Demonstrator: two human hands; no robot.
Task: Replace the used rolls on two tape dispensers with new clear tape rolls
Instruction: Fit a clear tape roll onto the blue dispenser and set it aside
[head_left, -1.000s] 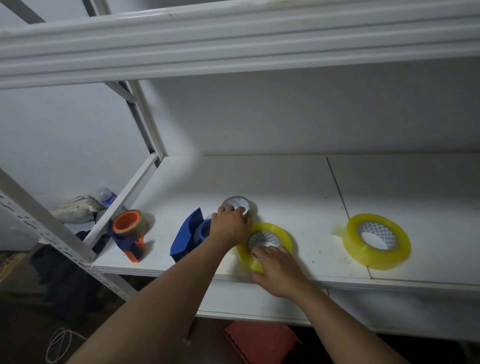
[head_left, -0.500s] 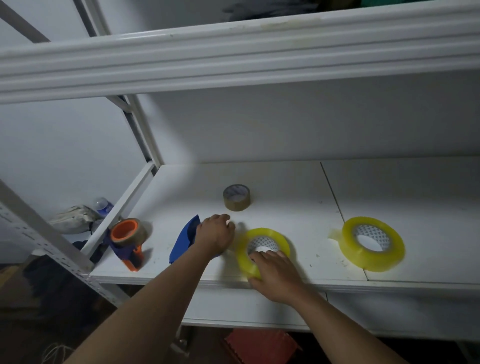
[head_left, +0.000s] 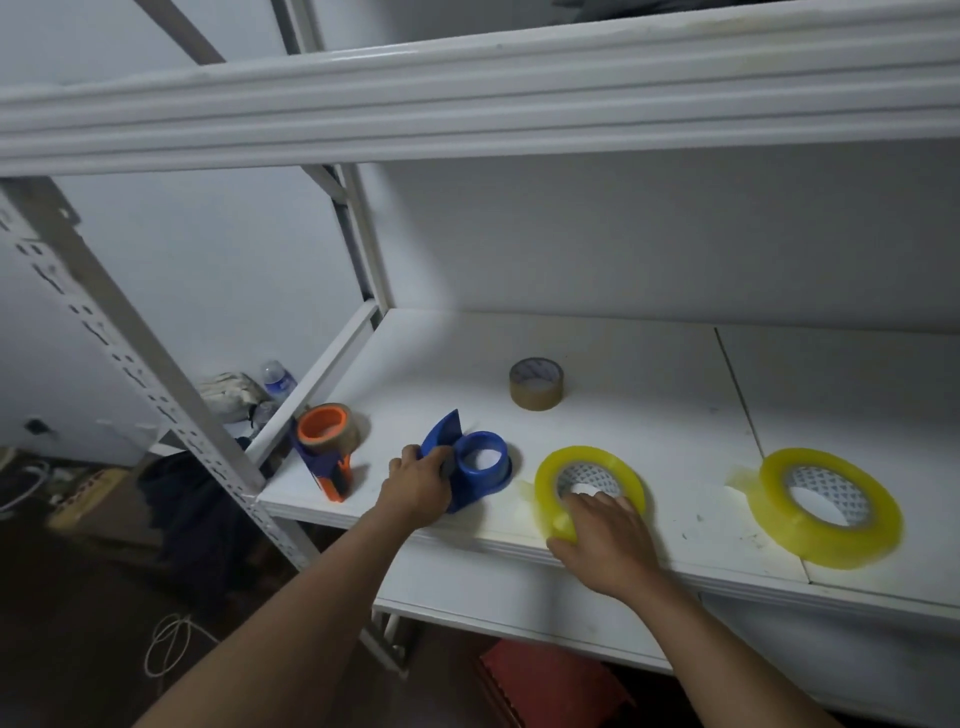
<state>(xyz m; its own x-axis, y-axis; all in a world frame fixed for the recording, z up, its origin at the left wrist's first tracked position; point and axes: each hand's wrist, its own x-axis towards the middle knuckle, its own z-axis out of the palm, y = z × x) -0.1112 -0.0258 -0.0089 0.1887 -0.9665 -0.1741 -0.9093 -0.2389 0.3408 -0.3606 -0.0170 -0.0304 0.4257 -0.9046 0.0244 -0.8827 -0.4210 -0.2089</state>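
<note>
A blue tape dispenser (head_left: 475, 464) with a bare hub lies on the white shelf (head_left: 623, 374); my left hand (head_left: 418, 484) grips its handle. To its right a yellowish clear tape roll (head_left: 550, 470) lies flat, and my right hand (head_left: 605, 535) holds its near rim, fingers over the edge into the core. A second clear roll (head_left: 831, 506) lies flat at the far right. An orange-and-blue dispenser (head_left: 327, 447) with a brown roll on it stands at the shelf's left end. A small brown used roll (head_left: 536, 383) sits further back.
The upper shelf beam (head_left: 467, 98) hangs close overhead. A perforated upright post (head_left: 140, 353) stands left. Behind the shelf's left rail lie a plastic bottle (head_left: 278, 379) and a cloth (head_left: 228, 395). A red box (head_left: 550, 686) sits below.
My left hand left the small brown roll at the back and came forward onto the blue dispenser's handle. The right hand stayed on the clear roll. The view shifted right.
</note>
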